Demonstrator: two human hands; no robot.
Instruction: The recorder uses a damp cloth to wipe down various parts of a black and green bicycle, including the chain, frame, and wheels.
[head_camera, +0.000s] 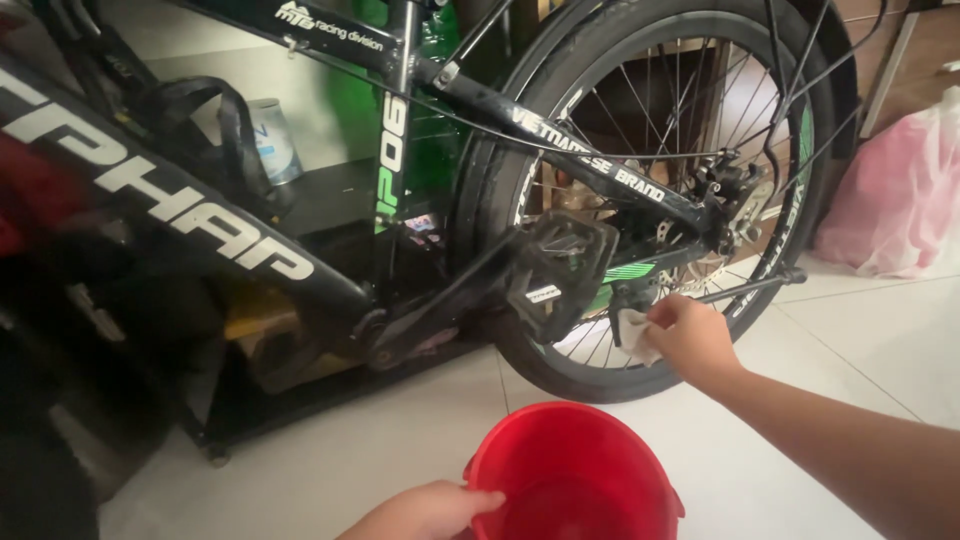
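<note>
- Nearest the camera, at the bottom edge, the left hand curls over the rim of a red bucket, thumb laid inside the lip and the fingers closed on it; the bucket stands on the floor directly below the bicycle's rear wheel.
- Beyond the bucket and to its right, the right hand reaches out on a bare forearm, fingers pinched shut on a small white cloth.
- That cloth sits at the left of the right hand, pressed against the lower frame tube just beside the rear wheel, close to the black pedal and crank.
- Behind the hand, the kickstand juts to the right, and the disc brake and hub lie among the spokes higher up.
- Left of the wheel runs the black bicycle frame with white and green lettering, carrying a black bottle cage.
- Underfoot is a pale tiled floor, glossy, with thin grout lines.
- Farthest back, a low dark shelf holds a light-coloured tin, and a pink plastic bag slumps on the floor at the right.
</note>
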